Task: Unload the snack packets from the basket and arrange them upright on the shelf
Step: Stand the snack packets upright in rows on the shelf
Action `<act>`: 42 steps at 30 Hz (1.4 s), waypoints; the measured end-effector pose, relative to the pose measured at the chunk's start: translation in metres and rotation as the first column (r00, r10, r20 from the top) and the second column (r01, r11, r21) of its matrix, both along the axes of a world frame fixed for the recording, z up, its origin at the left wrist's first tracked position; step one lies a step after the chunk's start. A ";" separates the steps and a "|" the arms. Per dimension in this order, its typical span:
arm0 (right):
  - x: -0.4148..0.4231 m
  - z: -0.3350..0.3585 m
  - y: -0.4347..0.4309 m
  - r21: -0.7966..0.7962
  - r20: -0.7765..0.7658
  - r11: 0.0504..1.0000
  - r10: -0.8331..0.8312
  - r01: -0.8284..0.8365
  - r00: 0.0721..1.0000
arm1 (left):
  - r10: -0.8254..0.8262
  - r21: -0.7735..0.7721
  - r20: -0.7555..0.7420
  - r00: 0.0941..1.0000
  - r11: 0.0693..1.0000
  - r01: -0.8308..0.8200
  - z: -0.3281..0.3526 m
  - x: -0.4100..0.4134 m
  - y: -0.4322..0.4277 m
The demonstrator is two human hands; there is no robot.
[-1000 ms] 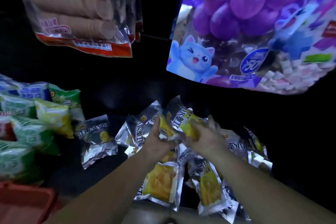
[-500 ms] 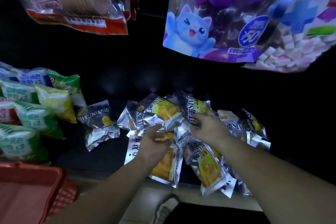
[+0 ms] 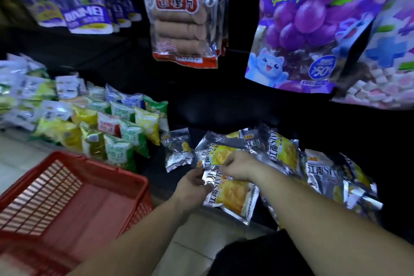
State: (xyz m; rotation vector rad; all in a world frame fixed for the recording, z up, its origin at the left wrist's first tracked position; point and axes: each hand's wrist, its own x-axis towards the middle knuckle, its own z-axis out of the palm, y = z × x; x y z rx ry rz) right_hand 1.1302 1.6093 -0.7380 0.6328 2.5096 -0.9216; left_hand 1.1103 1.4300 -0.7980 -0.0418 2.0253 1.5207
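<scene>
1. The left hand (image 3: pixel 193 186) reaches in from the lower left with the forearm angled up and to the right. Its fingers curl round the upper left edge of a silver packet (image 3: pixel 235 197) with a yellow picture.
2. The right hand (image 3: pixel 238 167) comes in from the lower right, knuckles up. Its fingers are curled down, pinching at the top seam of the same packet.
3. The held packet is tilted, and its lower end hangs past the front edge of the dark shelf (image 3: pixel 154 161).
4. More silver packets (image 3: pixel 282 152) lie in a loose, overlapping heap just behind and to the right of the hands. One lone packet (image 3: pixel 178 150) stands apart to their left.
5. Further left, green and yellow packets (image 3: pixel 116 136) stand in rows.
6. The red basket (image 3: pixel 125 175) sits at the lower left, beside the left forearm.
7. Overhead hang a purple grape bag (image 3: pixel 302 29), a bag of brown discs (image 3: pixel 183 29) and some blue bags (image 3: pixel 85 13).
</scene>
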 end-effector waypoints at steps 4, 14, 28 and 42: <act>0.004 0.001 -0.016 -0.189 -0.039 0.982 -0.016 0.008 0.999 | 0.058 -0.067 0.045 0.997 0.996 -0.055 -0.004 0.017 -0.014; -0.006 0.004 -0.009 -0.253 -0.015 0.966 -0.059 0.053 0.998 | 0.137 -0.079 0.002 0.991 0.988 -0.136 0.007 0.018 -0.006; -0.029 0.014 -0.038 -0.217 -0.078 0.975 -0.054 0.036 0.996 | 0.083 -0.071 -0.044 0.996 0.994 -0.086 0.032 -0.022 -0.018; -0.124 -0.016 -0.055 -0.162 -0.076 0.984 -0.088 0.075 0.993 | -0.346 -0.405 -0.121 0.930 0.873 0.272 0.021 -0.183 -0.055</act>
